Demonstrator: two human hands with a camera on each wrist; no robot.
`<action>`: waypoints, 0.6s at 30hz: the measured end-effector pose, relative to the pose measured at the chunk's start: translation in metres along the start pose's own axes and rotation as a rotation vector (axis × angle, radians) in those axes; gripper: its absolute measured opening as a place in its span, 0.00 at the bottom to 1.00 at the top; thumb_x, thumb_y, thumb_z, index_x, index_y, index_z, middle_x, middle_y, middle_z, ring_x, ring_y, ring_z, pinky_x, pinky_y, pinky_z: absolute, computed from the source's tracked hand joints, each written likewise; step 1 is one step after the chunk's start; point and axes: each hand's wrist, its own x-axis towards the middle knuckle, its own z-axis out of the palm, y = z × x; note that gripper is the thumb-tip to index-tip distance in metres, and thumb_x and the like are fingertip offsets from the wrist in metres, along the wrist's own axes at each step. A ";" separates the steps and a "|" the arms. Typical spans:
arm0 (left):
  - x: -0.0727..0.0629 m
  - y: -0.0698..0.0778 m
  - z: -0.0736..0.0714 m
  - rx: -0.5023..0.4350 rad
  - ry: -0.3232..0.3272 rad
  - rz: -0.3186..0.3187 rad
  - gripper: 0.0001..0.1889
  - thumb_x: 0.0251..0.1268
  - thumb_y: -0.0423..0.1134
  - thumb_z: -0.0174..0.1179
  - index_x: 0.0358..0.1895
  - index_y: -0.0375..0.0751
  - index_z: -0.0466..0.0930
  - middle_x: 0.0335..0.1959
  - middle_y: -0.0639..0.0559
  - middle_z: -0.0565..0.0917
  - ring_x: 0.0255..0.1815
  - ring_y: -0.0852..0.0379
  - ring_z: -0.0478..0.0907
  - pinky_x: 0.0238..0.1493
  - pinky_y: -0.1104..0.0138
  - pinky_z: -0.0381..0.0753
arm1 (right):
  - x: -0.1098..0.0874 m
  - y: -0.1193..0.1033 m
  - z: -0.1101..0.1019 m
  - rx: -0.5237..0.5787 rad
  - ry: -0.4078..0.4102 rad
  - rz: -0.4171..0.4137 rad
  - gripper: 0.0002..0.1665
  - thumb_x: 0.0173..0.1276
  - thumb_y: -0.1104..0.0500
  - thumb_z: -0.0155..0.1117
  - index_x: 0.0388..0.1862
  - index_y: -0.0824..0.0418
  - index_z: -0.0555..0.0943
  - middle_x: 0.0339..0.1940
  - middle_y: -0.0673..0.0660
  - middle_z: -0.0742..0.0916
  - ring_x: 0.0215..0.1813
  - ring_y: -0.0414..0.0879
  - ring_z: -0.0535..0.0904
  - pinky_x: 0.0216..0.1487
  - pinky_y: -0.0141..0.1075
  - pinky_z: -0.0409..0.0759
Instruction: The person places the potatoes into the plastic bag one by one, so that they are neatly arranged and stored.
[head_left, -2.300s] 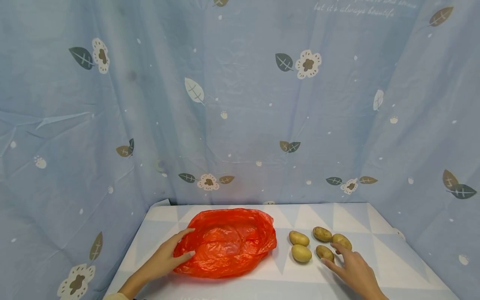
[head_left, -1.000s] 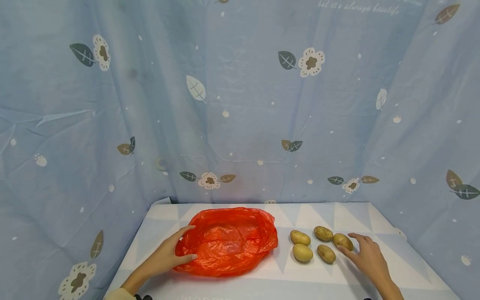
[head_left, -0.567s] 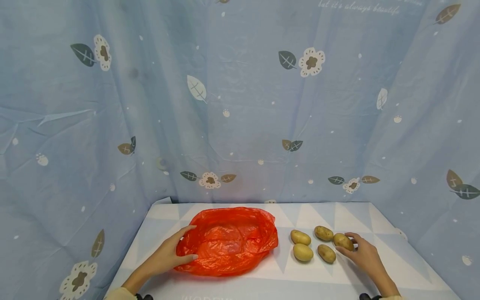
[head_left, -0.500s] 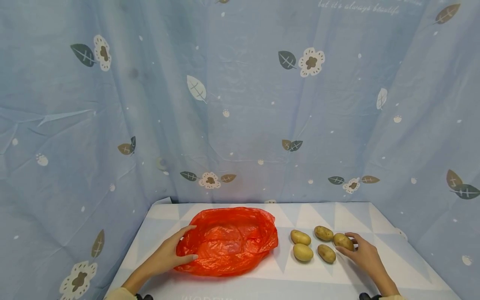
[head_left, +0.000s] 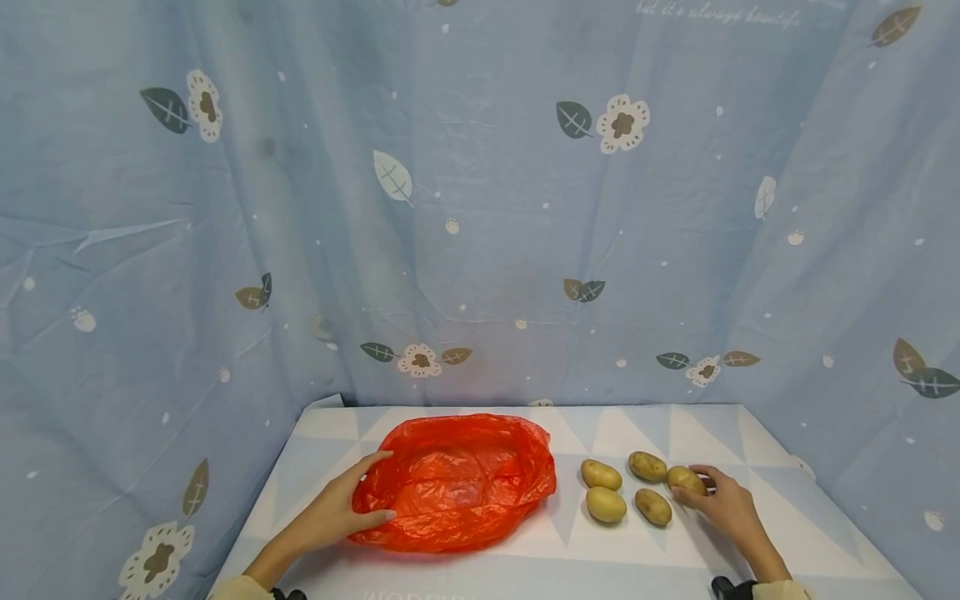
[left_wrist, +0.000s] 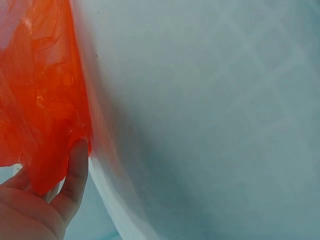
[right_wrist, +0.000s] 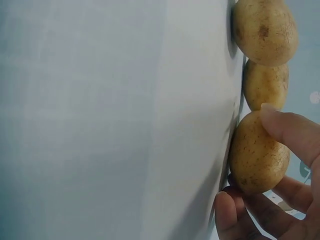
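A red plastic bag (head_left: 450, 492) lies spread with its mouth wide on the table. My left hand (head_left: 337, 504) rests at the bag's left side, thumb and forefinger spread apart and touching it. In the left wrist view a fold of the bag (left_wrist: 55, 100) hangs between thumb and fingers. My right hand (head_left: 727, 504) pinches the rightmost potato (right_wrist: 257, 155), thumb on one side and fingers on the other. Beside it are more potatoes: one at the back (head_left: 647, 467), one in front (head_left: 653, 507), and a pair (head_left: 601, 475) nearer the bag.
The table (head_left: 525, 575) has a pale triangle-patterned cover. A blue curtain (head_left: 480, 208) with flowers and leaves stands behind it and along both sides. Table surface shows between the bag and the potatoes.
My right hand has moved from over the potatoes to the right side of the rightmost one, and its thumb and fingers have closed on it. The left hand and bag stay put.
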 end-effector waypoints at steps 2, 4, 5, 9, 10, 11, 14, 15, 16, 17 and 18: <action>0.000 0.000 0.000 -0.003 0.000 0.000 0.48 0.55 0.52 0.78 0.78 0.50 0.63 0.73 0.41 0.70 0.67 0.39 0.73 0.56 0.48 0.84 | 0.000 0.000 0.001 0.010 0.001 0.005 0.51 0.63 0.38 0.76 0.66 0.77 0.71 0.58 0.79 0.81 0.57 0.72 0.78 0.52 0.60 0.80; 0.000 -0.001 0.001 -0.002 0.003 -0.001 0.48 0.55 0.52 0.78 0.78 0.50 0.63 0.73 0.41 0.71 0.67 0.39 0.72 0.56 0.47 0.84 | 0.000 -0.001 0.001 0.022 0.000 0.015 0.51 0.62 0.38 0.76 0.66 0.76 0.71 0.58 0.79 0.80 0.57 0.71 0.78 0.52 0.59 0.80; 0.000 -0.001 0.001 -0.004 0.005 -0.001 0.48 0.54 0.52 0.78 0.78 0.50 0.63 0.73 0.41 0.70 0.68 0.38 0.72 0.57 0.47 0.84 | 0.000 -0.001 0.001 0.028 0.000 0.021 0.52 0.61 0.38 0.77 0.66 0.76 0.71 0.58 0.78 0.80 0.57 0.71 0.78 0.52 0.59 0.80; 0.001 -0.003 0.003 -0.003 0.009 0.000 0.48 0.54 0.52 0.79 0.78 0.50 0.63 0.74 0.41 0.70 0.68 0.37 0.72 0.57 0.46 0.83 | -0.001 -0.002 0.002 0.056 0.004 0.044 0.51 0.60 0.39 0.78 0.66 0.76 0.72 0.59 0.78 0.80 0.57 0.70 0.77 0.53 0.59 0.79; 0.001 -0.003 0.003 -0.004 0.008 -0.001 0.48 0.54 0.52 0.79 0.78 0.50 0.64 0.74 0.40 0.70 0.68 0.37 0.72 0.56 0.47 0.84 | -0.002 -0.002 0.002 0.062 0.006 0.046 0.50 0.60 0.40 0.78 0.66 0.75 0.73 0.59 0.78 0.80 0.58 0.70 0.77 0.53 0.59 0.79; 0.001 -0.004 0.003 0.000 0.007 -0.001 0.48 0.54 0.52 0.79 0.78 0.50 0.64 0.74 0.40 0.70 0.68 0.37 0.72 0.56 0.47 0.84 | -0.002 -0.003 0.002 0.066 0.010 0.048 0.50 0.60 0.40 0.78 0.65 0.75 0.73 0.60 0.78 0.80 0.58 0.71 0.77 0.54 0.60 0.78; 0.001 -0.004 0.003 0.011 0.004 -0.004 0.48 0.54 0.52 0.79 0.77 0.50 0.64 0.74 0.40 0.70 0.68 0.37 0.72 0.55 0.47 0.84 | -0.004 -0.003 0.001 0.067 0.026 0.040 0.48 0.59 0.42 0.79 0.65 0.75 0.74 0.62 0.77 0.79 0.60 0.71 0.76 0.55 0.62 0.76; 0.000 -0.004 0.003 0.013 0.003 -0.006 0.48 0.54 0.52 0.79 0.77 0.50 0.64 0.74 0.41 0.70 0.68 0.37 0.72 0.55 0.48 0.85 | -0.004 -0.004 0.001 0.065 0.031 0.038 0.48 0.59 0.42 0.79 0.65 0.75 0.74 0.62 0.77 0.79 0.60 0.72 0.75 0.55 0.62 0.76; 0.000 -0.003 0.003 0.014 0.003 -0.006 0.48 0.53 0.52 0.79 0.77 0.50 0.64 0.73 0.40 0.70 0.67 0.37 0.72 0.55 0.47 0.85 | -0.004 -0.004 0.000 0.061 0.037 0.037 0.48 0.59 0.43 0.80 0.65 0.74 0.74 0.62 0.77 0.79 0.60 0.72 0.75 0.56 0.63 0.75; 0.000 -0.003 0.003 0.016 0.002 -0.006 0.48 0.53 0.52 0.79 0.77 0.50 0.64 0.73 0.40 0.70 0.68 0.37 0.72 0.55 0.47 0.85 | -0.004 -0.005 0.000 0.059 0.041 0.038 0.48 0.58 0.43 0.80 0.65 0.74 0.74 0.62 0.77 0.79 0.60 0.72 0.75 0.56 0.63 0.75; 0.000 -0.002 0.002 0.015 0.001 -0.005 0.48 0.53 0.52 0.79 0.77 0.50 0.64 0.73 0.40 0.70 0.67 0.37 0.72 0.54 0.47 0.85 | -0.005 -0.005 -0.001 0.058 0.044 0.040 0.47 0.58 0.43 0.80 0.65 0.74 0.74 0.63 0.77 0.79 0.60 0.72 0.75 0.56 0.63 0.75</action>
